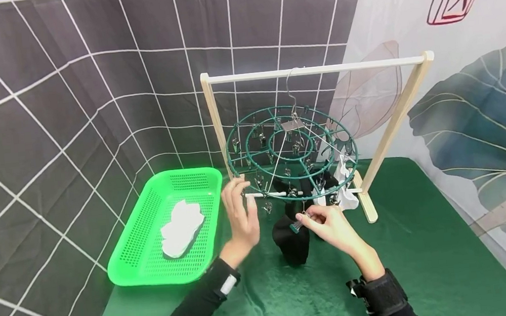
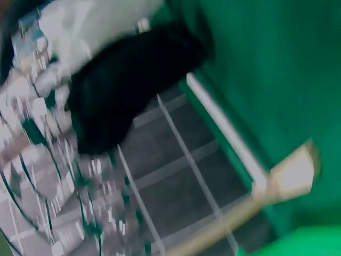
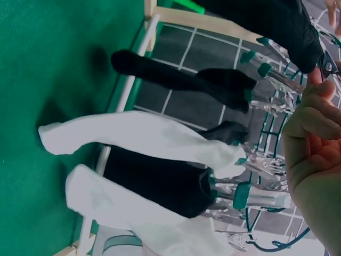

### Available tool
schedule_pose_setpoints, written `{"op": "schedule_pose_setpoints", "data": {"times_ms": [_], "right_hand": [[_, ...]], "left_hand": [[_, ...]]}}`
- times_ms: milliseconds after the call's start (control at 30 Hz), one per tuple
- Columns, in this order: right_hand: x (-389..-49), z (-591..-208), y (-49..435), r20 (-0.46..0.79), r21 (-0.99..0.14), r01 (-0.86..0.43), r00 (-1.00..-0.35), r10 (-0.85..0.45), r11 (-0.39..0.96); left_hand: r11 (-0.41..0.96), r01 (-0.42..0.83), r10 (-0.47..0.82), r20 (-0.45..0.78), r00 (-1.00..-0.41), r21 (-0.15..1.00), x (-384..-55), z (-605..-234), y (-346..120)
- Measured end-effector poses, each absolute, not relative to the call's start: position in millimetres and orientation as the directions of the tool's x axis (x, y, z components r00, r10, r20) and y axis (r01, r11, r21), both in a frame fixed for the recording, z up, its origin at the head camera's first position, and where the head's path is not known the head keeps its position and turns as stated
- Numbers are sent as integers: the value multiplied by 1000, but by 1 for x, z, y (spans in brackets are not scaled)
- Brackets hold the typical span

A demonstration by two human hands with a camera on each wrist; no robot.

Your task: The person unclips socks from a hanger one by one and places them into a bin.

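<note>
My right hand (image 1: 332, 224) pinches a green-tipped clip (image 1: 296, 226) at the near side of a round green drying hanger (image 1: 260, 194). A black sock (image 1: 292, 243) hangs down at this clip, and in the right wrist view the sock (image 3: 266, 26) reaches right up to the fingertips. My left hand (image 1: 242, 217) is raised beside the hanger's near left rim, fingers relaxed with nothing between them. More socks hang from other clips: a white sock (image 3: 144, 140), another white sock (image 3: 122, 208) and black ones such as the slim black sock (image 3: 176, 77).
A wooden stand (image 1: 317, 70) carries the hanger by its hook. On the left lies a green basket (image 1: 129, 251) with white socks (image 1: 182, 226) in it. Green cloth (image 1: 427, 253) covers the table, and a dark grid-patterned curtain (image 1: 157, 70) stands behind.
</note>
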State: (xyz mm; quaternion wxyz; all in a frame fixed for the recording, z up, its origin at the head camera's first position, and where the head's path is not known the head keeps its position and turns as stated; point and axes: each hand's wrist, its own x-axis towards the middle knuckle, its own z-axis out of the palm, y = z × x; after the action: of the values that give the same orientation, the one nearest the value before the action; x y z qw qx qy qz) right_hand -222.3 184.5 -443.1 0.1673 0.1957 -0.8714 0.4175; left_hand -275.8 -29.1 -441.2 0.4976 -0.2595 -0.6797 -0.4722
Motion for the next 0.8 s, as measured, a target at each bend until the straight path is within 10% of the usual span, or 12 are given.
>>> {"op": "schedule_pose_setpoints", "data": {"times_ms": [367, 800], "right_hand": [[-223, -447, 178, 434, -693, -440, -887, -157, 571], [-224, -457, 177, 422, -730, -416, -898, -121, 542]], "left_hand": [[102, 392, -102, 402, -910, 914, -229, -494, -6], [214, 439, 83, 431, -898, 873, -223, -504, -6]]}}
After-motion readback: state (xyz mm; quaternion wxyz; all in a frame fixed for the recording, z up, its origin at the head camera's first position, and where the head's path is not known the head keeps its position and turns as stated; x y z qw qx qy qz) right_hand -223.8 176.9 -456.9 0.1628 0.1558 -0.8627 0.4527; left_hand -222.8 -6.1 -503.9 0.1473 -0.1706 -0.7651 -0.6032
